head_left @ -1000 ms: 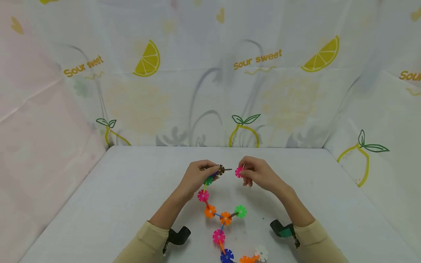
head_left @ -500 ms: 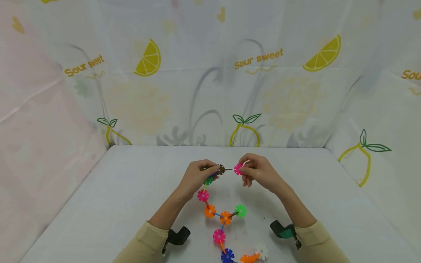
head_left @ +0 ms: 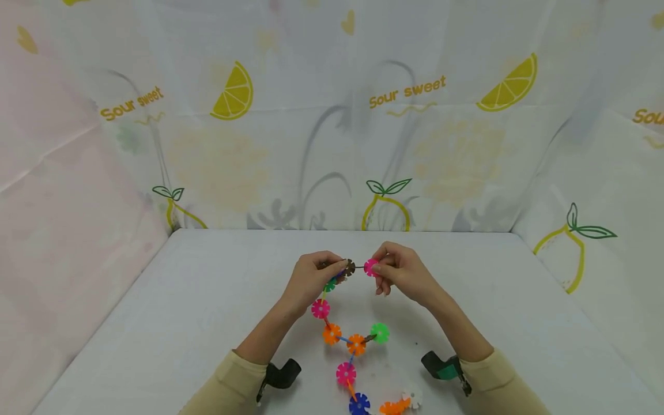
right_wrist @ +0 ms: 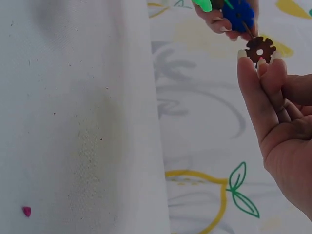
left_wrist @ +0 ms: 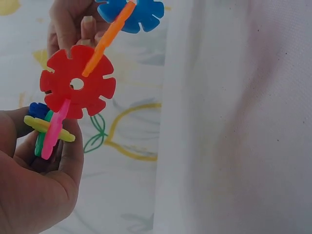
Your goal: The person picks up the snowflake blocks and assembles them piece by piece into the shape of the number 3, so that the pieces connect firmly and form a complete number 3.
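Note:
In the head view my left hand [head_left: 313,282] pinches a brown notched snowflake disc [head_left: 350,267] at the upper end of a linked chain. A thin edge-on disc [head_left: 360,267] juts right from it. My right hand [head_left: 407,276] pinches a pink snowflake disc [head_left: 370,267] at that thin disc's tip. Below my left hand the chain runs through a green disc [head_left: 329,285], another pink disc [head_left: 320,308] and an orange disc [head_left: 332,334], with a light green disc [head_left: 380,333] on a side branch. The left wrist view shows a red disc [left_wrist: 100,92] near my fingers.
Lower down, the chain reaches a dark blue disc [head_left: 359,404] at the frame's bottom edge. Orange discs [head_left: 391,408] and a white disc [head_left: 413,397] lie to its right. A white table [head_left: 155,323] meets a lemon-print cloth [head_left: 290,173] behind. A small pink bit [right_wrist: 27,211] lies on the table.
My right hand has moved slightly up and then left, bringing the pink disc from a gap apart to the tip of the edge-on disc. My left hand has stayed nearly still.

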`<state>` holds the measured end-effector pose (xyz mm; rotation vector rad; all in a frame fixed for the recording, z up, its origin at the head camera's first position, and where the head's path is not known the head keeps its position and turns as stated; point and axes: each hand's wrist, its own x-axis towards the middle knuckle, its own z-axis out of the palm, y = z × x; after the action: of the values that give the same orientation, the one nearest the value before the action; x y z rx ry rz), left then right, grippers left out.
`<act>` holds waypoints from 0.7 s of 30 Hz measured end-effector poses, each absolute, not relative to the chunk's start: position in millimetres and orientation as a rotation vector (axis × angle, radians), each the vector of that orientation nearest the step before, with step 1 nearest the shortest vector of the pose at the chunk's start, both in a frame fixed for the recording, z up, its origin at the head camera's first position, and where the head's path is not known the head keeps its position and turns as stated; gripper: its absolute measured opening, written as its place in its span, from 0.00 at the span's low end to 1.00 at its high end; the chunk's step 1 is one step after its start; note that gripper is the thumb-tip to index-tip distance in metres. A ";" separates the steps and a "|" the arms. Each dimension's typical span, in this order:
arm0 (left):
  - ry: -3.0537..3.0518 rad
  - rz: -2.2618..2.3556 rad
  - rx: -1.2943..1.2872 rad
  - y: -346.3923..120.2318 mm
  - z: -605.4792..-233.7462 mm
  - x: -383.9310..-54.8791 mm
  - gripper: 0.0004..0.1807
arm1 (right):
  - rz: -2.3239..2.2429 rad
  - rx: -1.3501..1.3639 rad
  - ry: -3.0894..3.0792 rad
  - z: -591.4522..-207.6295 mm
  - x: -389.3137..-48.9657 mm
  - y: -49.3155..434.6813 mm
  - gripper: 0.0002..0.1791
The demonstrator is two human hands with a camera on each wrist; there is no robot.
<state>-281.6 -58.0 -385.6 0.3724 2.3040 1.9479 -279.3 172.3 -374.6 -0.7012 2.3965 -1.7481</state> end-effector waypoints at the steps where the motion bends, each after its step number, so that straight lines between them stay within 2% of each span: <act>1: 2.307 1.949 0.373 -58.2 -385.5 -281.7 0.10 | -1.751 -0.709 2.400 -374.9 -279.7 171.7 0.05; 21: 2.258 1.966 0.371 -56.4 -391.6 -282.9 0.11 | -1.789 -0.723 2.379 -386.2 -283.2 170.8 0.03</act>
<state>-282.9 -56.4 -391.6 0.3712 2.2577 1.9655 -283.2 170.8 -386.2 -0.7226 2.3793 -1.7889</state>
